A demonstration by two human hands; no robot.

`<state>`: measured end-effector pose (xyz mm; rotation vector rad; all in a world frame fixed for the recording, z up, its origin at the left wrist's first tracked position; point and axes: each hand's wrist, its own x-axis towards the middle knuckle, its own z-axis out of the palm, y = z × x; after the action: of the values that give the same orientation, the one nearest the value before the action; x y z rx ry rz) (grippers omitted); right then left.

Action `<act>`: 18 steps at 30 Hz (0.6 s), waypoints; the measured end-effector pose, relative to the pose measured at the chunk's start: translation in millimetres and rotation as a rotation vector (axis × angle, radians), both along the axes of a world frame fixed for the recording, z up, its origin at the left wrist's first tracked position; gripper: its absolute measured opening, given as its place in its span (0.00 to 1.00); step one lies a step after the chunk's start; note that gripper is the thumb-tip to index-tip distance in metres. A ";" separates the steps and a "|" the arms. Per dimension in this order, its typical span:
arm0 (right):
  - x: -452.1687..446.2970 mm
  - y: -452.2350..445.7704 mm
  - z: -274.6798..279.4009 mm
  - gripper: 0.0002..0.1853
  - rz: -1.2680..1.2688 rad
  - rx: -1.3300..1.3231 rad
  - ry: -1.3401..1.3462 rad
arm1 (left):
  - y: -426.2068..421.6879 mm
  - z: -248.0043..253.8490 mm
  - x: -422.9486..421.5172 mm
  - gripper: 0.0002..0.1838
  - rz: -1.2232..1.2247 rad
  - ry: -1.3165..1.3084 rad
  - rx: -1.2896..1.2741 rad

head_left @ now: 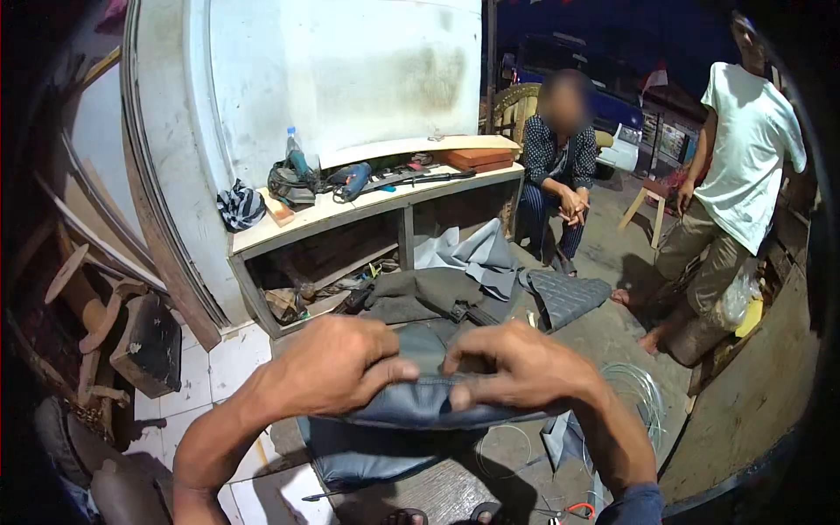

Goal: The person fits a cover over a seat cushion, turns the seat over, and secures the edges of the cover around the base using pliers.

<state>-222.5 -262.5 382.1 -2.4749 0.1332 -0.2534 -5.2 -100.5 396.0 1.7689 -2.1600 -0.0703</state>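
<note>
Nearest us, our left hand [328, 367] and right hand [516, 363] face each other on the dark cover [376, 459], which we have raised in front of us, above the floor by our feet. Left fingers curled down narrow on the seamed upper edge, thumb pointing inward; right fingers hooked over the same edge, thumb on the near side, material between. How hard either presses, we cannot tell. Two grips set apart likely hold that stretch of seam level and tight, while the lower part folds beneath, probably under its own weight.

By our feet, a red-handled tool [579, 509] lies on the floor, presumably put down there for easy reach. Just beyond our right forearm, a loose coil [647, 394] of pale wire or strip, perhaps left wound so it won't tangle.

Further out, a quilted sheet [567, 297] lies on the floor beside grey material [424, 293], heaped before the low desk [324, 229]. On its top: checked cloth [241, 207], drill [354, 181], orange box [479, 158], probably kept up there away from floor dirt.

Beyond the desk's right end, a seated person [560, 179] with hands clasped; to the right, a standing person [748, 166] in a pale shirt, near a small wooden stool [647, 203].
</note>
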 end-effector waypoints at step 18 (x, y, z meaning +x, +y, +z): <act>-20.7 36.6 -31.2 0.14 -0.060 0.159 0.065 | 12.5 -28.2 8.3 0.27 -0.140 0.449 0.608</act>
<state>-243.2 -225.9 350.9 -2.3244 0.2457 -0.1808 3.1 -88.0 367.7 1.6525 -2.0315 -1.1472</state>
